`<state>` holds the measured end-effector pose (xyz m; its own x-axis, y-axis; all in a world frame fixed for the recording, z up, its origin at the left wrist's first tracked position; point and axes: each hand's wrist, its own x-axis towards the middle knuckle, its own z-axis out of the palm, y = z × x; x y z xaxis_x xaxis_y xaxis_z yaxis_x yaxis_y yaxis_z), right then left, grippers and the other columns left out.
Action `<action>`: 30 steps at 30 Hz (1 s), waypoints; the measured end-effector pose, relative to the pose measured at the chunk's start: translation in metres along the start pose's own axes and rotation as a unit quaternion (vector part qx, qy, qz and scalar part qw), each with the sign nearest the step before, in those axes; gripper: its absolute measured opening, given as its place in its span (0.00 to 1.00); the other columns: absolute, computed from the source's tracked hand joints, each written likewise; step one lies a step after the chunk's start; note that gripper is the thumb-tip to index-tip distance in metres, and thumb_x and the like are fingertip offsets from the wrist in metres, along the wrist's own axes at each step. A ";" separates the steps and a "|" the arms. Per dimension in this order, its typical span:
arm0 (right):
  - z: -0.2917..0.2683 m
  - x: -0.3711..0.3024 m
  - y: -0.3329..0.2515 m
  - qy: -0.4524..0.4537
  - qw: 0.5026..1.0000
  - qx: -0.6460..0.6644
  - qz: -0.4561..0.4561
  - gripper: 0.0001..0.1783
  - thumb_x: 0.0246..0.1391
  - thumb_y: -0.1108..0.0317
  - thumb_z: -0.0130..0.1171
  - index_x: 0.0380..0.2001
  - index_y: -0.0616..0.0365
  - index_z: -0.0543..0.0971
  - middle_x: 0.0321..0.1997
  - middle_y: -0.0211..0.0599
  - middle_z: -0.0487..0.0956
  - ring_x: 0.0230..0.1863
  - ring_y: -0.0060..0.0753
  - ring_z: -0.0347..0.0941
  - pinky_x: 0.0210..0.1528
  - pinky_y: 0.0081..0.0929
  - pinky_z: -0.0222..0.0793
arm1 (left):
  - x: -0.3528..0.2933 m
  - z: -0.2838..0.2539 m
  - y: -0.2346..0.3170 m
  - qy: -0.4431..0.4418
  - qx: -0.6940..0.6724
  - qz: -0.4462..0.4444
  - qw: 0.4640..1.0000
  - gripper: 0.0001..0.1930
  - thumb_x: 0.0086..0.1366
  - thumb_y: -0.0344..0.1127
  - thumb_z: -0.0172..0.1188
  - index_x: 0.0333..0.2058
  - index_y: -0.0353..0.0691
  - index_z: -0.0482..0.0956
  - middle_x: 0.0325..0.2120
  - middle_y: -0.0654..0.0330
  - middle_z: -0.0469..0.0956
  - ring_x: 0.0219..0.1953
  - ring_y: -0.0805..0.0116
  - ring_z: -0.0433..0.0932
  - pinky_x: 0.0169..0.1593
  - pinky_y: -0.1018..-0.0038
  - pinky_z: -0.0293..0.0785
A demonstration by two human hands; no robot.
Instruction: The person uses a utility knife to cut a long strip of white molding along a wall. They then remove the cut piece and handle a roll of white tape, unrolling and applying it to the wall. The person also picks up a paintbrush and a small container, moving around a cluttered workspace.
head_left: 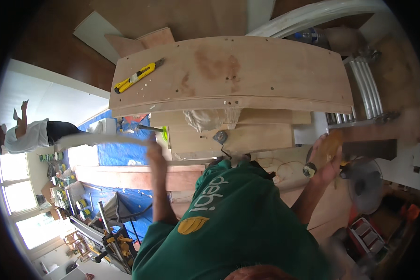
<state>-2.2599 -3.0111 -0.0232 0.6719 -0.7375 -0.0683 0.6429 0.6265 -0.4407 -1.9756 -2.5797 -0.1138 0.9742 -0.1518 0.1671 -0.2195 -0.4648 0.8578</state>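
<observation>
My left hand [157, 157], smeared by motion, is closed round one end of a long pale strip [102, 139] that reaches out to the left. On the right, my right hand [330, 164] grips a flat yellowish-brown piece [330, 143]; its exact kind is unclear. A watch [309, 170] is on that wrist. Between and beyond my hands stands a wooden bench [252, 70] with screw heads in its top. A yellow utility knife [137, 77] lies on its left end. On a lower wooden board sits a small round grey object [220, 136] with a dark cord.
At the left, another person [37, 135] in a white shirt holds up a tool. Blue sheeting [121, 147] covers the floor there, near a wooden plank [116, 177]. A metal ladder [366, 88], a fan [366, 186] and a red toolbox [366, 233] stand at the right.
</observation>
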 end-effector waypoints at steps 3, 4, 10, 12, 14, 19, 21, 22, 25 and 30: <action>0.000 0.012 -0.006 -0.012 1.000 0.002 0.012 0.26 0.66 0.54 0.50 0.61 0.58 0.66 0.55 0.45 0.73 0.53 0.40 0.71 0.56 0.38 0.71 | 0.037 -0.112 0.022 0.192 0.073 0.086 0.975 0.32 0.75 0.58 0.29 0.43 0.33 0.71 0.21 0.70 0.54 0.24 0.77 0.53 0.27 0.76 0.49; -0.006 0.019 -0.009 -0.040 0.999 0.005 0.026 0.26 0.66 0.54 0.50 0.61 0.57 0.66 0.56 0.45 0.72 0.54 0.40 0.71 0.55 0.39 0.72 | 0.049 -0.158 0.036 0.221 0.120 0.091 0.963 0.30 0.75 0.57 0.29 0.47 0.34 0.70 0.24 0.66 0.59 0.26 0.74 0.58 0.30 0.74 0.54; -0.020 0.032 -0.008 -0.020 0.998 0.005 0.054 0.27 0.66 0.54 0.50 0.62 0.56 0.64 0.57 0.48 0.72 0.52 0.43 0.73 0.47 0.37 0.79 | 0.121 -0.211 0.227 0.262 0.435 0.279 0.815 0.22 0.76 0.43 0.36 0.61 0.41 0.68 0.59 0.51 0.71 0.59 0.50 0.72 0.58 0.62 0.69; -0.025 0.035 -0.012 -0.024 0.998 0.010 0.064 0.27 0.66 0.54 0.49 0.62 0.56 0.65 0.56 0.48 0.71 0.51 0.43 0.73 0.48 0.36 0.78 | 0.159 -0.242 0.266 0.219 0.550 0.352 0.725 0.20 0.75 0.38 0.37 0.59 0.42 0.70 0.57 0.52 0.73 0.59 0.49 0.72 0.59 0.65 0.69; -0.028 0.031 -0.013 -0.013 0.998 0.012 0.067 0.26 0.67 0.54 0.49 0.62 0.57 0.64 0.56 0.48 0.71 0.51 0.43 0.72 0.48 0.36 0.78 | 0.182 -0.212 0.295 0.182 0.519 0.278 0.788 0.18 0.73 0.37 0.43 0.58 0.45 0.72 0.55 0.52 0.75 0.57 0.50 0.73 0.56 0.64 0.71; -0.019 0.017 -0.016 -0.037 0.999 0.021 0.025 0.26 0.67 0.56 0.49 0.62 0.58 0.64 0.56 0.46 0.69 0.52 0.42 0.69 0.53 0.37 0.74 | 0.237 -0.119 0.288 0.081 0.477 0.396 0.781 0.17 0.70 0.41 0.51 0.54 0.43 0.75 0.47 0.51 0.79 0.47 0.47 0.79 0.48 0.61 0.76; -0.015 0.004 -0.019 -0.024 0.999 0.037 0.012 0.26 0.67 0.57 0.49 0.62 0.59 0.64 0.56 0.46 0.69 0.53 0.41 0.68 0.56 0.37 0.71 | 0.237 -0.069 0.298 0.008 0.479 0.425 0.768 0.17 0.68 0.43 0.55 0.52 0.43 0.76 0.43 0.53 0.80 0.42 0.48 0.80 0.42 0.60 0.78; -0.016 -0.002 -0.021 -0.015 0.999 0.028 -0.011 0.26 0.67 0.57 0.49 0.62 0.59 0.65 0.56 0.46 0.69 0.54 0.41 0.68 0.58 0.37 0.69 | 0.237 -0.047 0.301 -0.033 0.477 0.423 0.770 0.18 0.67 0.44 0.57 0.51 0.43 0.75 0.41 0.54 0.81 0.39 0.50 0.81 0.39 0.59 0.78; -0.010 -0.013 -0.015 0.001 0.998 0.000 -0.069 0.25 0.66 0.57 0.50 0.59 0.62 0.68 0.54 0.44 0.72 0.56 0.39 0.66 0.62 0.37 0.64 | 0.238 0.003 0.281 -0.112 0.476 0.554 0.673 0.19 0.65 0.46 0.58 0.52 0.46 0.73 0.34 0.54 0.78 0.30 0.53 0.81 0.33 0.59 0.79; 0.007 -0.026 0.003 0.047 0.994 0.021 -0.091 0.25 0.66 0.56 0.52 0.58 0.63 0.68 0.53 0.45 0.73 0.57 0.41 0.66 0.62 0.39 0.65 | 0.280 0.042 0.274 -0.195 0.480 0.565 0.642 0.18 0.68 0.49 0.53 0.48 0.45 0.73 0.32 0.53 0.78 0.32 0.50 0.80 0.36 0.59 0.77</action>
<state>-2.2730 -2.9878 -0.0166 0.5065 -0.8590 -0.0750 0.7672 0.4887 -0.4153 -1.7649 -2.7861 0.1474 0.1182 -0.9852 0.1244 -0.8886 -0.1608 -0.4295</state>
